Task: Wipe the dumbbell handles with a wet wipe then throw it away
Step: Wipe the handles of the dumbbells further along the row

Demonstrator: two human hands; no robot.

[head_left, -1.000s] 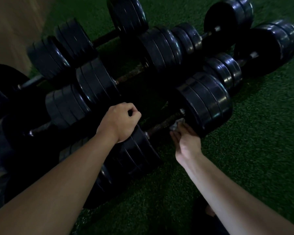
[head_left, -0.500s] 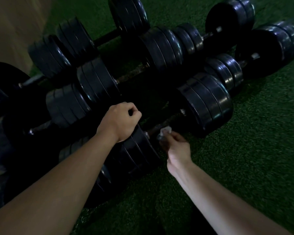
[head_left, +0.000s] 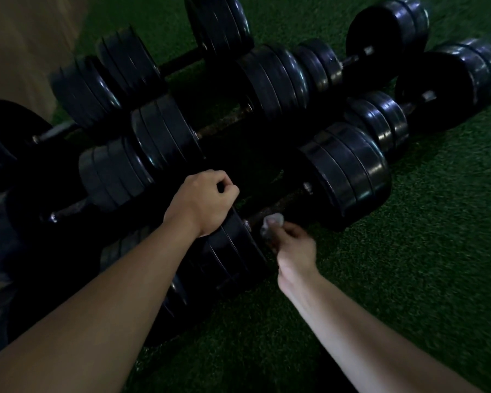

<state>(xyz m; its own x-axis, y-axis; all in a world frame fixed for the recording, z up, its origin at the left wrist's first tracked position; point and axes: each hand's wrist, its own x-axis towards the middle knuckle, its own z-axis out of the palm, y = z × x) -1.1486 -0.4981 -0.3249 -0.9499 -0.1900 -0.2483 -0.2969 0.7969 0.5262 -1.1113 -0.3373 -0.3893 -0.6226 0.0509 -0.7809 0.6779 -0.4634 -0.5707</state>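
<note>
Gym free-weights area. Several black plate-loaded dumbbells (head_left: 346,177), each a metal bar with stacked round rubber-coated discs at both ends, lie in close rows directly on a green artificial-turf floor (head_left: 425,265). A tan, wood-toned surface (head_left: 20,43) borders the turf at the upper left. Lighting is dim.

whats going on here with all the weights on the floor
A person is wiping down dumbbells. Their right hand pinches a small crumpled white wet wipe at the dark metal handle of the nearest black plate-loaded dumbbell, close to its nearer plate stack. Their left hand rests as a curled fist on top of that stack. More black dumbbells lie behind on the green artificial turf. The wipe is not yet thrown away.
</note>
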